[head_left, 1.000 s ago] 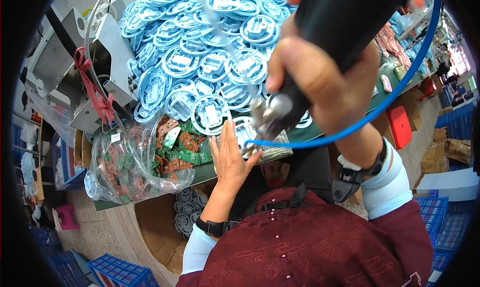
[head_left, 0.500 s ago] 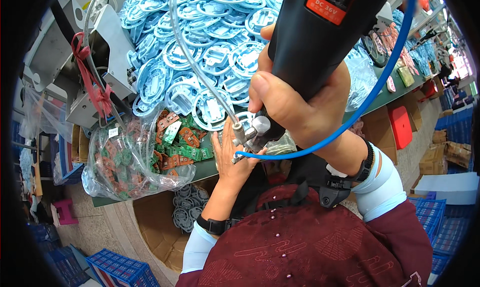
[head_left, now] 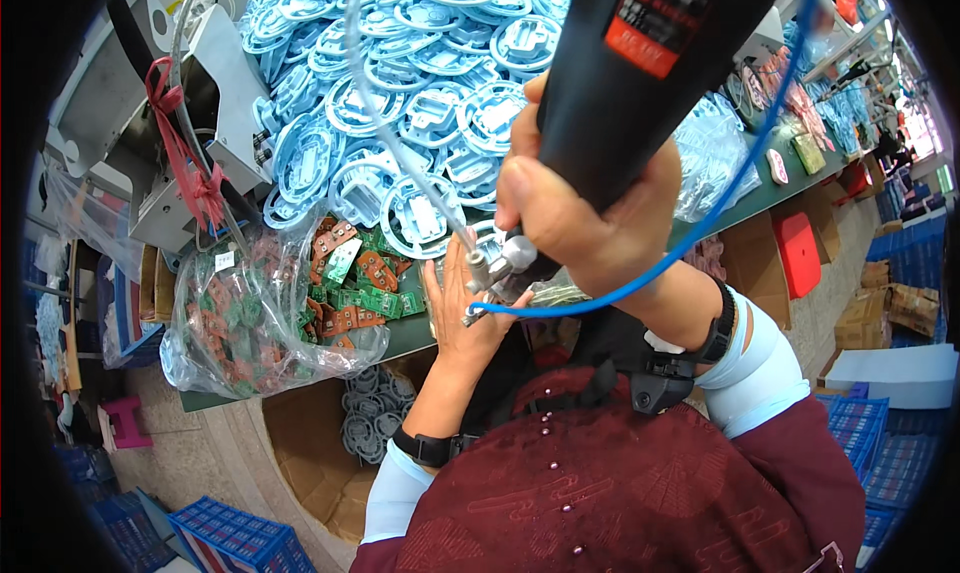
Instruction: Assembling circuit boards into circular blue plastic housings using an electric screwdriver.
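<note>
My right hand point(head_left: 590, 213) is wrapped round a thick black electric screwdriver point(head_left: 640, 93), tilted with its metal nose point(head_left: 495, 273) down toward the table's near edge. A clear hose point(head_left: 385, 133) and a blue air tube point(head_left: 690, 248) join at that nose. My left hand point(head_left: 465, 318) lies just under the nose, its fingers reaching forward round something that the tool mostly hides. A light blue plastic ring-shaped part shows just beyond these fingertips. Farther off is a large heap of such light blue parts point(head_left: 430, 113). Left of my left hand lie green and brown circuit boards point(head_left: 375, 283).
A clear plastic bag point(head_left: 250, 313) of circuit boards hangs over the table edge. A grey metal machine point(head_left: 215, 83) with red ties stands at the left. Below, a cardboard box point(head_left: 310, 453) holds grey ring parts. A red stool point(head_left: 797, 253) and blue crates point(head_left: 240, 533) stand around.
The screwdriver's body and my right hand have shifted slightly left and down, and the blue tube has swung a little left. My left hand has stayed in place.
</note>
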`<move>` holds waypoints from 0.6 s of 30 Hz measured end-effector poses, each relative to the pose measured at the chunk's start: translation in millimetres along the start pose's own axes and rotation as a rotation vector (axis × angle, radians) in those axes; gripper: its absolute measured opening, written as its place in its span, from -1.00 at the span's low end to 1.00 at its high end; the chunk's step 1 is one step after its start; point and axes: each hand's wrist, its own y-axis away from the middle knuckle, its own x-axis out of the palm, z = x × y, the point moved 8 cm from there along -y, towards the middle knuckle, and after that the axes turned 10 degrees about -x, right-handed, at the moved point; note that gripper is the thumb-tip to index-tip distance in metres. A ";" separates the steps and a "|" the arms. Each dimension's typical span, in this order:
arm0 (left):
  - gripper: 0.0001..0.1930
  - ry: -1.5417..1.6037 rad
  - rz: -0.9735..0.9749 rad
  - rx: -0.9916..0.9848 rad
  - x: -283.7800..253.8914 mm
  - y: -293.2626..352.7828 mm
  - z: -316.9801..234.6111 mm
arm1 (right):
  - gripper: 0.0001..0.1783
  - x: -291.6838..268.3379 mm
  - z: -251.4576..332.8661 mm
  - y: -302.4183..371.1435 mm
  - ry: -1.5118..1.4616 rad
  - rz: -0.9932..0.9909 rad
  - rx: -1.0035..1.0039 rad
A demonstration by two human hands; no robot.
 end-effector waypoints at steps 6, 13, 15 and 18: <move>0.07 -0.019 0.061 -0.110 -18.3 1.9 -7.8 | -0.48 -12.9 5.8 -18.5 -0.070 0.013 0.095; -0.28 -0.191 0.107 0.046 -27.7 -10.9 -53.6 | -0.55 -46.6 17.8 -40.9 0.029 -0.084 -0.056; -0.33 -0.226 0.130 0.069 -9.1 -5.2 -47.2 | -0.56 -43.8 7.9 -39.7 0.002 -0.064 -0.064; -0.49 -0.197 0.135 0.081 -2.2 0.8 -46.5 | -0.56 -43.3 2.7 -39.3 0.000 -0.080 -0.084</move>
